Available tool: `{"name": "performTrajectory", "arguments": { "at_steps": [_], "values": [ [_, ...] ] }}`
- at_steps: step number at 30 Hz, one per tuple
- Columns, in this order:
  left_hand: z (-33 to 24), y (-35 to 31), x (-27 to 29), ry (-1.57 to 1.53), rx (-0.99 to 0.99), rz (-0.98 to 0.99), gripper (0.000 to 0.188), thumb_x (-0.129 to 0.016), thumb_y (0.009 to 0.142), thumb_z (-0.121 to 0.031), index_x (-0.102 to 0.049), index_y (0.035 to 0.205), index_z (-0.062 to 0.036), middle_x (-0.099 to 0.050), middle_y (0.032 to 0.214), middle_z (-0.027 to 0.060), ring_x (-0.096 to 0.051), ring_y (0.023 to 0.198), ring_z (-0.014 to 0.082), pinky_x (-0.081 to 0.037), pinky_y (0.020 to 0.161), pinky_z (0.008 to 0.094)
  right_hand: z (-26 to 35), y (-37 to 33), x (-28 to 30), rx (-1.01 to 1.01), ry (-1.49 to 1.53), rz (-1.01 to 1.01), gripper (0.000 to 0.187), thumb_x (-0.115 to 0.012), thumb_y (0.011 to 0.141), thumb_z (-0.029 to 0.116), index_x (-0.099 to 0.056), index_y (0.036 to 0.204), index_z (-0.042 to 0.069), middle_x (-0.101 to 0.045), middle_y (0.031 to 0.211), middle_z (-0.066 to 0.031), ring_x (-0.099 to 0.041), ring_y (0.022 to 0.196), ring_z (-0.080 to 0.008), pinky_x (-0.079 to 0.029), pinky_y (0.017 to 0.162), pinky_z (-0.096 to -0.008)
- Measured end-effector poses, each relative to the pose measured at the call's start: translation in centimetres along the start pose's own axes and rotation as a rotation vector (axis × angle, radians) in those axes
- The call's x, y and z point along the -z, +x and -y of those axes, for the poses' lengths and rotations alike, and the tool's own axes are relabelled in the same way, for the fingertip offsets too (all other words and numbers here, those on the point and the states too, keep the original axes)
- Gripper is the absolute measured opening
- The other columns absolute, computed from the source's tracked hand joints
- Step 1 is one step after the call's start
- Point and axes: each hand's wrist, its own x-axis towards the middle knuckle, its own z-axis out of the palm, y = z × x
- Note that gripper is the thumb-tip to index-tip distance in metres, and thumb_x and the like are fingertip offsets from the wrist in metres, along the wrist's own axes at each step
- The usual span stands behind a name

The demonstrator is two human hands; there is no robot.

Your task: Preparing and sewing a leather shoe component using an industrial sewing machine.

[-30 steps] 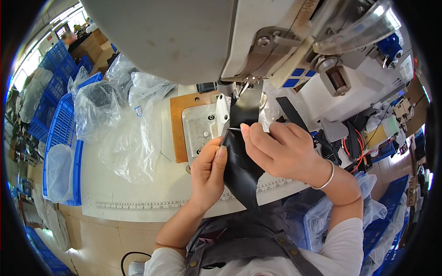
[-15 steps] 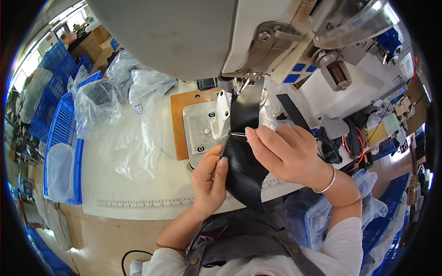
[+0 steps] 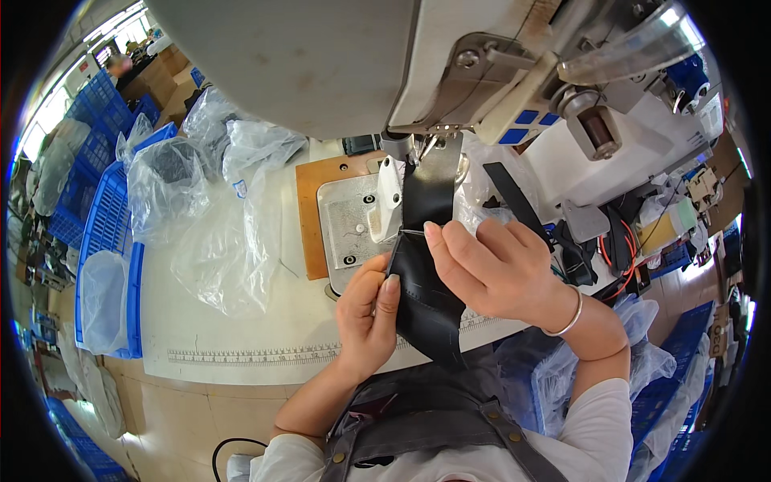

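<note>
Hand positions at a sewing machine (image 3: 305, 60), with places given from the white bracket (image 3: 389, 189) beside the needle. The black piece (image 3: 426, 301), smooth and leather-like, is running down just right of the bracket and spreading out on its near side, where a line of stitches is crossing it. The left hand (image 3: 368, 309), on the near side of the bracket and slightly left, is pinching the edge of the black piece between thumb and bent fingers. The right hand (image 3: 502, 269), to the right of the bracket and nearer the person, is closing its fingertips on a slender metal tool (image 3: 412, 232), whose bright tip is meeting the black piece just below the bracket; the exact kind of tool is too small to tell. For good work, the left hand should probably be holding the edge firm and flat while the tool is working at a shallow angle, since a steep tip could be scratching the smooth face. Light pressure would likely be sparing the stitches. A loose black strip (image 3: 510, 197) is lying well right of the bracket, and a metal plate (image 3: 341, 217) is sitting just left of it.
</note>
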Motion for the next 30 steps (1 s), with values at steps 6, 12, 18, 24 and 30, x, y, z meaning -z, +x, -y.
{"name": "performTrajectory", "arguments": {
  "at_steps": [6, 12, 18, 24, 30],
  "values": [
    [0.0, -0.8, -0.6, 0.032, -0.04, -0.03, 0.016, -0.048, 0.089, -0.008, -0.051, 0.079, 0.0047, -0.057, 0.094, 0.0141, -0.05, 0.07, 0.0192, -0.041, 0.064, 0.027, 0.1, 0.3, -0.5, 0.018, 0.033, 0.008, 0.024, -0.066, 0.068, 0.009, -0.063, 0.091, 0.003, -0.053, 0.078, -0.0008, -0.043, 0.05, -0.0092, -0.029, 0.041, -0.0205],
    [-0.2, -2.6, -0.1, 0.013, 0.036, -0.048, 0.017, -0.048, 0.089, -0.007, -0.05, 0.077, 0.0043, -0.058, 0.095, 0.0157, -0.05, 0.069, 0.0197, -0.041, 0.063, 0.0274, 0.3, -0.4, 0.3, -0.067, 0.088, -0.099, 0.015, -0.067, 0.069, 0.008, -0.062, 0.082, 0.005, -0.052, 0.076, 0.0001, -0.042, 0.05, -0.0085, -0.028, 0.04, -0.0203],
    [-0.3, -2.6, -0.2, 0.008, 0.054, -0.034, 0.019, -0.048, 0.089, -0.008, -0.049, 0.075, 0.0045, -0.058, 0.094, 0.0157, -0.049, 0.067, 0.0184, -0.04, 0.061, 0.027, 0.6, -0.4, 0.1, -0.046, 0.008, -0.078, 0.006, -0.066, 0.071, 0.008, -0.06, 0.072, 0.007, -0.05, 0.075, 0.0011, -0.04, 0.049, -0.0074, -0.026, 0.04, -0.0197],
    [-0.2, -2.6, -0.2, 0.02, 0.046, -0.031, 0.019, -0.049, 0.089, -0.009, -0.049, 0.075, 0.004, -0.057, 0.092, 0.0152, -0.048, 0.065, 0.0185, -0.04, 0.059, 0.0273, 0.6, -0.5, 0.1, -0.047, 0.008, -0.063, 0.008, -0.065, 0.073, 0.008, -0.059, 0.069, 0.007, -0.049, 0.074, 0.0012, -0.04, 0.05, -0.0072, -0.026, 0.04, -0.0197],
    [-0.3, -2.5, -0.3, 0.017, 0.056, -0.041, 0.02, -0.05, 0.089, -0.008, -0.047, 0.073, 0.0036, -0.057, 0.09, 0.0151, -0.047, 0.063, 0.0193, -0.039, 0.057, 0.0279, 0.7, -0.6, 0.2, 0.014, 0.002, -0.015, 0.02, -0.066, 0.068, 0.006, -0.065, 0.088, 0.004, -0.054, 0.083, -0.0013, -0.041, 0.05, -0.0087, -0.028, 0.041, -0.0207]
  ]
}}
